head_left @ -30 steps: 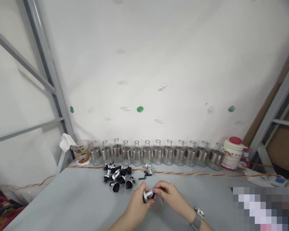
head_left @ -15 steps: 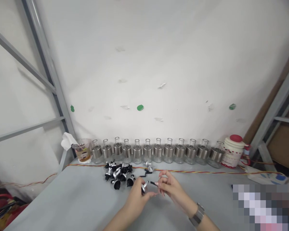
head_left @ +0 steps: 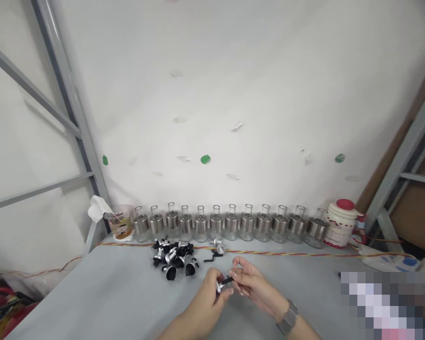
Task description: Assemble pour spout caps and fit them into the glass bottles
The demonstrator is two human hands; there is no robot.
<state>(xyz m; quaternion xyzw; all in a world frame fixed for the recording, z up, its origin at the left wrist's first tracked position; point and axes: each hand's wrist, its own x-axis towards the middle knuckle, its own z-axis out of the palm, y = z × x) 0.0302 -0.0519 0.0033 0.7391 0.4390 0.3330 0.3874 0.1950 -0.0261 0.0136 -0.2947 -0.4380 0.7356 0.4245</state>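
My left hand (head_left: 208, 297) is closed around a silver-and-black bottle pourer (head_left: 219, 286), mostly hidden by the fingers. Just to the right, my right hand (head_left: 252, 284) pinches a thin black piece (head_left: 227, 279) against the pourer's end. Whether the piece sits in the pourer or only touches it I cannot tell. Left of my hands lies a pile of similar pourers (head_left: 170, 257), silver with black domed ends. A loose silver part (head_left: 220, 249) and a crooked black piece (head_left: 211, 259) lie beyond my hands.
A row of glass bottles with metal sleeves (head_left: 232, 220) lines the wall. At its left end is a cup of amber liquid (head_left: 121, 226), at its right a red-lidded jar (head_left: 342, 224). A red-yellow twisted wire (head_left: 286, 254) crosses the grey table (head_left: 92, 293).
My left hand has moved right with the pourer, toward my right hand. The black piece, apart from the pourer before, now meets its end.
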